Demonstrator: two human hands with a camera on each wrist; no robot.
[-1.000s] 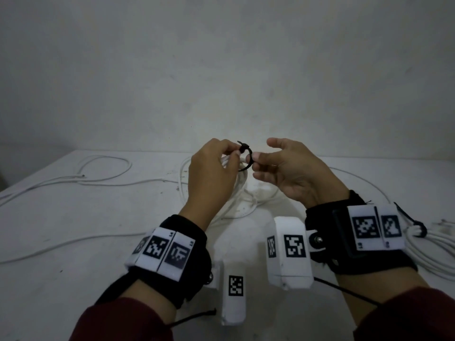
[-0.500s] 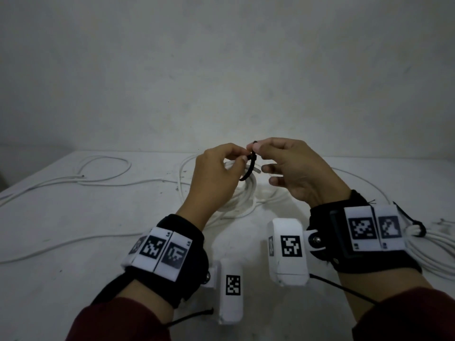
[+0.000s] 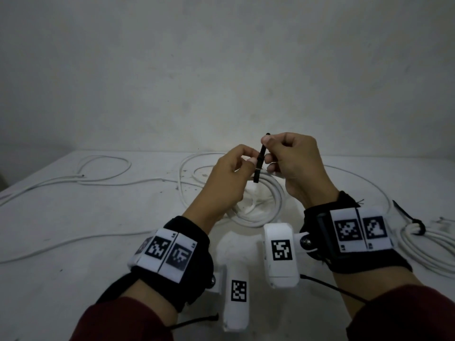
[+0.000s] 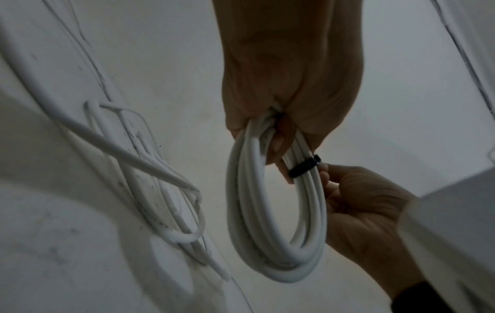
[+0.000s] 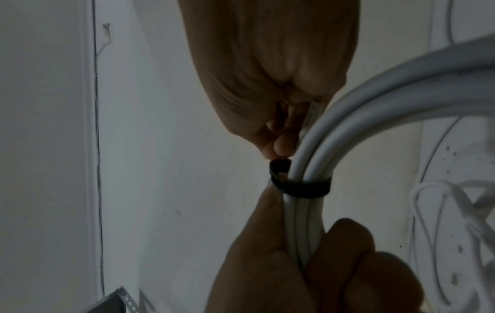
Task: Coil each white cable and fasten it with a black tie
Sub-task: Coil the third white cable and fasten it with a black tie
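A coil of white cable (image 3: pixel 277 195) hangs above the table from my left hand (image 3: pixel 248 161), whose fingers grip its top strands. In the left wrist view the coil (image 4: pixel 241 211) is an oval loop of several turns. A black tie (image 3: pixel 260 159) wraps the strands just beside that grip, and it shows as a tight band in both wrist views (image 4: pixel 305 166) (image 5: pixel 302 186). My right hand (image 3: pixel 266 142) pinches the tie's tail, which stands nearly upright above the coil. The tie's head is partly hidden by my fingers.
Another coiled white cable (image 3: pixel 423 242) with a black tie (image 3: pixel 416 223) lies at the right of the white table (image 3: pixel 73 291). Loose white cables (image 3: pixel 103 168) trail over the left and back of the table. A plain wall stands close behind.
The tie was a loose ring between my hands. My right hand has since drawn its tail upward, and the ring has closed into a tight band on the coil.
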